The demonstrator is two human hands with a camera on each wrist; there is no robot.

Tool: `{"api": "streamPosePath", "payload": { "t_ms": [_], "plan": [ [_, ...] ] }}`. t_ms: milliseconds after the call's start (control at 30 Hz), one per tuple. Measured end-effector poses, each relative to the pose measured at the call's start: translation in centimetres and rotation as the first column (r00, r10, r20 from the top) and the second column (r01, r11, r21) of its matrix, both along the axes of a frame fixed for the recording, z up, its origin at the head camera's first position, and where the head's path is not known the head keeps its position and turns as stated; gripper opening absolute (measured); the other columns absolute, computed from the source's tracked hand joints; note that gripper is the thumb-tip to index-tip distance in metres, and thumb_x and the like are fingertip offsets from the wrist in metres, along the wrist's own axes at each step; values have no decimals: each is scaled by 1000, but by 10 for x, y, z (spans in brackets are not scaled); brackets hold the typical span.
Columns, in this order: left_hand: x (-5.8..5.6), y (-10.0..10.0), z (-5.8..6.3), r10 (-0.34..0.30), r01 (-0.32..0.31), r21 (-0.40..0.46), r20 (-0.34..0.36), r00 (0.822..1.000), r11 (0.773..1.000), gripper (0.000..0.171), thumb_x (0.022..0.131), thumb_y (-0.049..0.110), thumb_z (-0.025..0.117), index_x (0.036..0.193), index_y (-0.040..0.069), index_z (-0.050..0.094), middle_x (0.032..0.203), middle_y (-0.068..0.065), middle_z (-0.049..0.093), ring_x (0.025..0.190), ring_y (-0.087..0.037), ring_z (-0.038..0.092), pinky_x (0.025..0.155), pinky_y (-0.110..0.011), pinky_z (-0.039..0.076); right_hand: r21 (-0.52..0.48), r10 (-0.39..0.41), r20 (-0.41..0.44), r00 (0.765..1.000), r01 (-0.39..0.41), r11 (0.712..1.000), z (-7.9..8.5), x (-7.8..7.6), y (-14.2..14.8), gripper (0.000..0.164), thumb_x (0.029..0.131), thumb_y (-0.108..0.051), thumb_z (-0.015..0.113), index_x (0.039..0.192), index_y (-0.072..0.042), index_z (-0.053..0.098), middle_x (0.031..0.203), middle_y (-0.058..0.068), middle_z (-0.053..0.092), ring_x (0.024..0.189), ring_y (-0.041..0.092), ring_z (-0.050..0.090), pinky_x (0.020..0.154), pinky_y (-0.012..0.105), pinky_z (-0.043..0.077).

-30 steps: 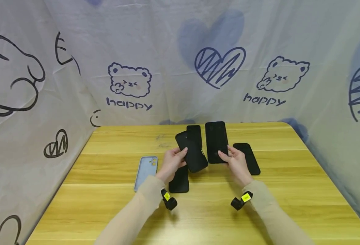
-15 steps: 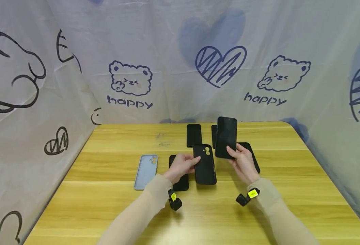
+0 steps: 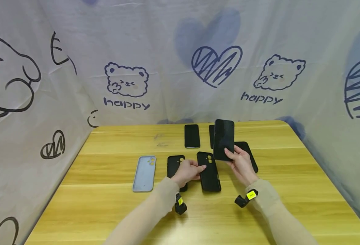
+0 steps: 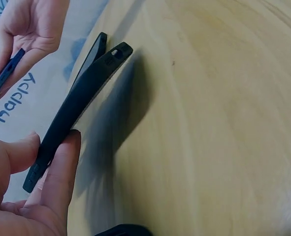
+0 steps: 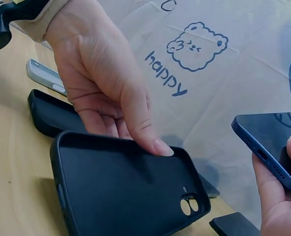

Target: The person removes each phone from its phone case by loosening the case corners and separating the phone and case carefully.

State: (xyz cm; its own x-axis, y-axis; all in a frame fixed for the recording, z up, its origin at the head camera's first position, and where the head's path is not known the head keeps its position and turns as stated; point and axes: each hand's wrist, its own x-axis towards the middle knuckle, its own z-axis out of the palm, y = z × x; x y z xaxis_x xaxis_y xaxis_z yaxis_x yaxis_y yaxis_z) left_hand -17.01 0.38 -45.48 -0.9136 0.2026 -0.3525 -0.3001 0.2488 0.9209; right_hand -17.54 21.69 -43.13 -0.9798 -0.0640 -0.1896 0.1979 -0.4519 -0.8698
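My left hand (image 3: pixel 187 170) pinches a black phone case (image 3: pixel 209 177) by its long side, thumb on the inner face and fingers underneath. Its hollow inside and camera cutouts show in the right wrist view, where the case (image 5: pixel 120 182) has no phone in it. Seen edge-on in the left wrist view, the case (image 4: pixel 81 108) is tilted above the tabletop. My right hand (image 3: pixel 241 163) grips a dark smartphone (image 3: pixel 223 136), raised with its screen towards me. The phone's blue edge (image 5: pixel 268 160) and charging port show in the right wrist view.
Behind my left hand lies another black case (image 3: pixel 174 166), with a light blue phone case (image 3: pixel 144 173) to its left. A black phone (image 3: pixel 192 136) lies at the back; a dark slab (image 3: pixel 212 136) beside it is partly hidden. Another black slab (image 3: pixel 250 154) lies behind my right hand.
My left hand has brought the black case right and nearer me, turning it so its camera cutouts show. My right hand has shifted the phone slightly right, uncovering part of a slab behind it.
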Motion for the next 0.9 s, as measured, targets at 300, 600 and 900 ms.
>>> {"api": "streamPosePath", "payload": {
  "t_ms": [300,600,900],
  "plan": [
    [4,3,0,-5,4,-47,-17,1000,999,39,97,20,69,123,-3,51,97,-12,66,75,-14,63,73,-29,62,20,-7,-8,1000,7,1000,-2,0,-1,48,102,-5,58,146,0,39,110,-7,66,99,6,72,90,23,58],
    [6,1,4,-146,100,-393,-88,985,914,60,95,29,71,141,-4,50,85,-9,74,68,-17,74,95,-43,57,22,-12,1,1000,12,1000,-4,1,0,40,101,-6,59,139,-6,47,112,-7,67,99,5,73,88,22,59],
    [9,3,9,-201,112,-526,-116,973,843,59,93,19,74,142,-3,50,68,-5,71,64,-15,67,88,-38,56,37,-3,5,1000,2,999,-8,-1,-1,38,101,-7,58,138,-6,47,108,-8,70,97,5,73,86,22,59]
  ]
}}
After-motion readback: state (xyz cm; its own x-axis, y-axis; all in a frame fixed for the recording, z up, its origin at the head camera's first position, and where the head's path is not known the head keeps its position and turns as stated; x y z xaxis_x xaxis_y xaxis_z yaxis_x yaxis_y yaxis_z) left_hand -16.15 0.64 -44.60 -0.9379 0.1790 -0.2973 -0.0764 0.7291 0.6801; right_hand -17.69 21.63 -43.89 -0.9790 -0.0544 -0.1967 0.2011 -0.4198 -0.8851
